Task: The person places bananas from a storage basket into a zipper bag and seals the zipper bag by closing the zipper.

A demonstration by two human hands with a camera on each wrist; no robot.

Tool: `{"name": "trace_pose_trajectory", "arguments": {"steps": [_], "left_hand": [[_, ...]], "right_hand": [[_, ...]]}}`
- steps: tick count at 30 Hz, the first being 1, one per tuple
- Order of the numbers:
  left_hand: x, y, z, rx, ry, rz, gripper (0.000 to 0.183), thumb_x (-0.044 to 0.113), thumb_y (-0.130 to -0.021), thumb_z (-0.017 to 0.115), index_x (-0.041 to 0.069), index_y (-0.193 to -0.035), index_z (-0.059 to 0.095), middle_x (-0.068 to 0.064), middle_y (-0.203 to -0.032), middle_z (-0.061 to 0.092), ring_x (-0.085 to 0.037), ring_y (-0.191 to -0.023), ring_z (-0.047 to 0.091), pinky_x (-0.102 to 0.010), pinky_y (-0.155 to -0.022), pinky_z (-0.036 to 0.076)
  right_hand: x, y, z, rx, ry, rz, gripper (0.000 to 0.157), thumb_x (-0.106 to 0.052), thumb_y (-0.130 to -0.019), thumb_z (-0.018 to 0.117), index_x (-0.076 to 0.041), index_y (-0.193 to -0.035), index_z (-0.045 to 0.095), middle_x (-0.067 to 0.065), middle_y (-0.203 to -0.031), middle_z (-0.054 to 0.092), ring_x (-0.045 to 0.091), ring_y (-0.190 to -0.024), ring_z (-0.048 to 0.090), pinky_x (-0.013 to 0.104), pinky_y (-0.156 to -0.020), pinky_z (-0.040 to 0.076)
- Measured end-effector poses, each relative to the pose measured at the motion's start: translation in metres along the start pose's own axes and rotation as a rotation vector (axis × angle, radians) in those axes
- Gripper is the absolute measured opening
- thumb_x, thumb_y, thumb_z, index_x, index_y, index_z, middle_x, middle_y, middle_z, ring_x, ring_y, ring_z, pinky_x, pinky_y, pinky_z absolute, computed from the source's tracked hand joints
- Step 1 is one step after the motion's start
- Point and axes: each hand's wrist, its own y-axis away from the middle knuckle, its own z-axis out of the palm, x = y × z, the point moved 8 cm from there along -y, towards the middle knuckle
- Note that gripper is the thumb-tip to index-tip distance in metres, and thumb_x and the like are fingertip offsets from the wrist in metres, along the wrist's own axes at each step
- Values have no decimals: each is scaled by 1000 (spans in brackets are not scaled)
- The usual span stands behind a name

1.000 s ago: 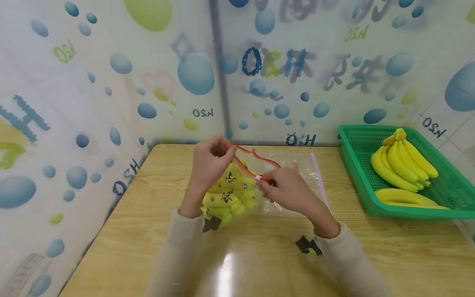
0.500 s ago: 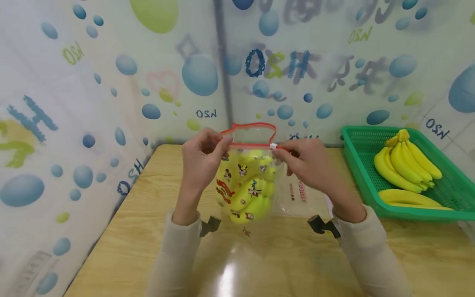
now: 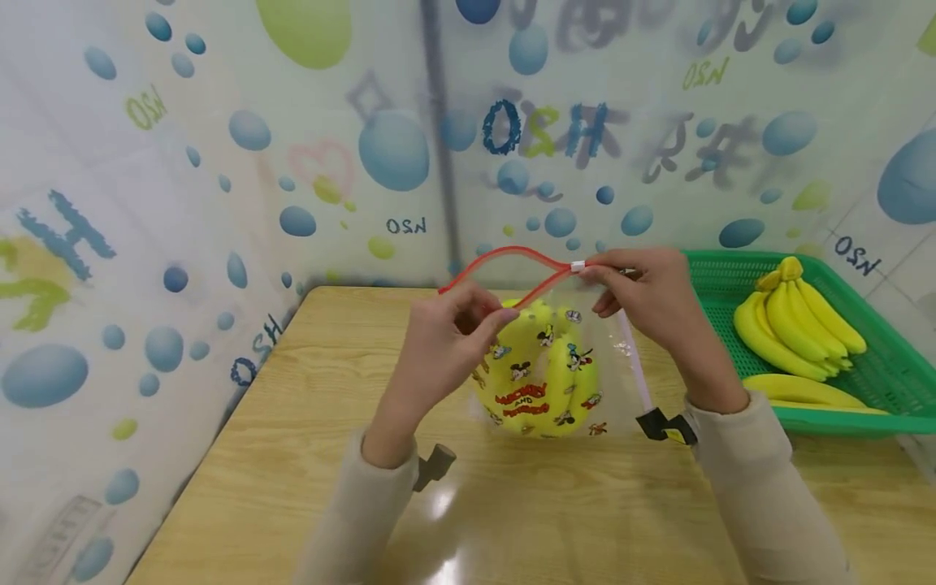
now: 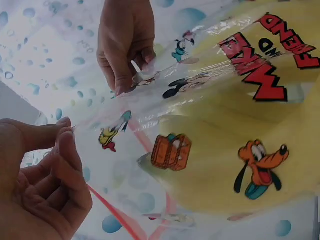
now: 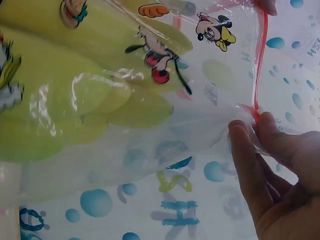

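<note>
A clear zip bag [image 3: 522,398] with cartoon prints and a red zip edge hangs between both hands in the head view. Inside it is a bunch of yellow bananas [image 3: 574,366]. My left hand [image 3: 453,341] pinches the near red edge between thumb and fingers. At the bag's right corner, my right hand [image 3: 647,296] pinches the red edge beside the white slider [image 3: 578,266]. Left of the slider the two red edges bow apart, so the mouth gapes there. The right wrist view shows my right hand [image 5: 275,165] with thumb and finger at that corner.
A green basket [image 3: 793,421] at the right holds a bunch of bananas [image 3: 797,317] and more loose ones [image 3: 812,392]. Another clear bag with a pale purple edge [image 3: 634,361] lies on the wooden table [image 3: 241,487] behind the held bag. A printed curtain stands at the back.
Both hands have moved right with the bag, and the left hand has dropped lower. The bag was raised off the table and has turned; the slider end now sits farther right and higher.
</note>
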Motion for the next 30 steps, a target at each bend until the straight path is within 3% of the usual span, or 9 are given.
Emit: {"name": "trace_pose_trajectory", "arguments": {"steps": [4,8,14,17,20,24,27,30], "left_hand": [[8,0,19,-56,-16,72,8,9,-92,78,8,-92,70,2,-59,55,-7,-49,47,-23,-48,43],[12,-2,28,-62,1,119,7,11,-93,76,7,-93,70,3,-60,55,-4,-51,48,-22,-48,44],[8,-5,17,50,77,137,8,11,-97,71,5,-100,67,1,-57,58,-3,-47,50,-24,-46,45],[13,-14,10,40,44,168,6,12,-98,69,6,-98,67,2,-57,58,-4,-48,50,-24,-46,44],[25,-34,12,-113,-94,219,8,15,-99,69,8,-94,67,4,-57,55,-4,-49,47,-24,-48,40],[44,-67,25,-329,-320,290,12,23,-101,67,12,-95,68,5,-61,58,-7,-53,49,-25,-53,39],[57,-89,41,-442,-455,325,15,29,-101,66,14,-103,68,5,-75,67,-9,-66,58,-27,-63,45],[63,-103,64,-599,-548,336,21,34,-101,66,18,-113,69,6,-95,73,-11,-86,64,-28,-76,50]], "right_hand": [[19,11,-8,60,-53,10,20,-12,-101,65,1,-110,78,26,-98,77,2,-63,72,21,-64,60],[28,21,-16,96,-48,-18,17,-8,-100,66,1,-107,78,24,-94,77,-2,-68,73,16,-70,59],[33,32,-17,102,-92,-119,16,6,-98,61,6,-103,76,11,-87,77,-2,-74,73,16,-74,59],[35,36,-17,119,-159,-172,17,14,-96,59,10,-101,75,-1,-87,76,0,-75,73,18,-73,60],[33,38,-18,134,-219,-224,19,21,-92,58,13,-99,74,-8,-89,76,3,-75,73,19,-73,60],[29,39,-18,137,-261,-290,21,25,-89,58,14,-99,73,-5,-91,76,5,-76,73,18,-74,60],[26,38,-17,134,-285,-339,23,27,-87,58,14,-99,73,-3,-91,76,6,-77,73,18,-75,60],[25,38,-15,133,-313,-372,24,29,-86,57,14,-98,73,-3,-91,76,6,-78,74,18,-76,59]]}}
